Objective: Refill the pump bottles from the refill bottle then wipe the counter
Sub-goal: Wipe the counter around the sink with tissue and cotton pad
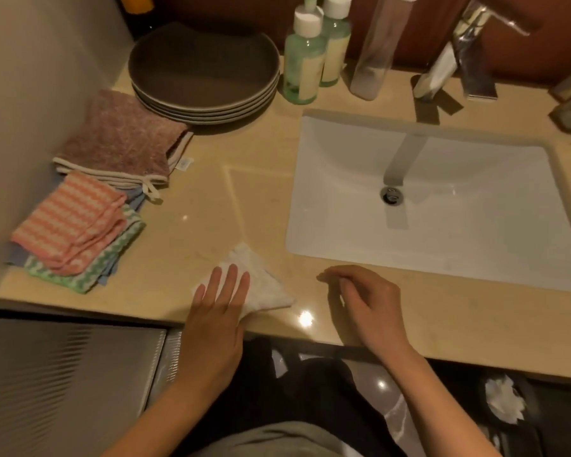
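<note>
Beige stone counter (211,199) with an inset white sink (343,206), seen from above; dark floor shows below the front edge. Left hand (216,311) lies flat, fingers spread wide, pressing a white cloth (264,285) against the counter near the front edge, just left of the sink's front-left corner. The cloth is crumpled and partly covered by the fingers. Right hand (366,301) rests near the front edge, in front of the sink, fingers loosely curled and holding nothing; it sits apart from the cloth.

Toward the left edge lies a pile of folded cloths: a pink striped cloth (70,225) on top of a green striped cloth (80,275), with a brown cloth (122,140) behind them. At the back left stands a stack of brown plates (205,70), touching or just beside the brown cloth. Two pump bottles (304,61) with white tops and greenish contents stand at the back edge, just right of the plates, one behind the other. A tall clear refill bottle (376,51) stands just to their right, behind the sink's back-left corner. A chrome faucet (472,57) rises behind the sink. Small items at the back right corner are too blurred to identify. Nothing lies between the hands and the sink rim.
</note>
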